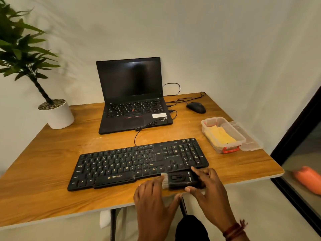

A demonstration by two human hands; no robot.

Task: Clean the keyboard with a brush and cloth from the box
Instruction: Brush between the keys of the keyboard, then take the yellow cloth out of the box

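The keyboard (pixel 139 164) lies flat and slightly skewed across the near middle of the worktop (pixel 43 171). It is a black full-size board with pale key legends, and "ZEBRONICS" is printed in gold on the long bar at its front edge. Right at its near right corner is the brush (pixel 180 180), a blocky black body with a short tuft of pale grey bristles at its left end; the marking along its top is too small to read. The right hand (pixel 208 192) grips that body, with the thumb under the near edge and the fingers (pixel 195 170) curled over the far edge, and red threads are tied round the wrist. The left hand (pixel 154 202) comes in palm down with its fingers spread and straight, the tips up by the bristles, though I can't tell whether they touch. Further right sits the box (pixel 231 149), clear plastic with a red latch on its near end. A folded yellow cloth (pixel 220 136) is inside, and the clear lid (pixel 248 140) lies just beside it. Behind the keyboard stands an open black laptop (pixel 132 94) with a dark screen and a ThinkPad badge on its palm rest, with cables trailing from its right side. A black mouse (pixel 196 107) is to its right. At the far left corner is a leafy plant (pixel 22 49) in a smooth white pot (pixel 60 115) topped with pebbles. The worktop itself is warm wood grain with a pale edge.
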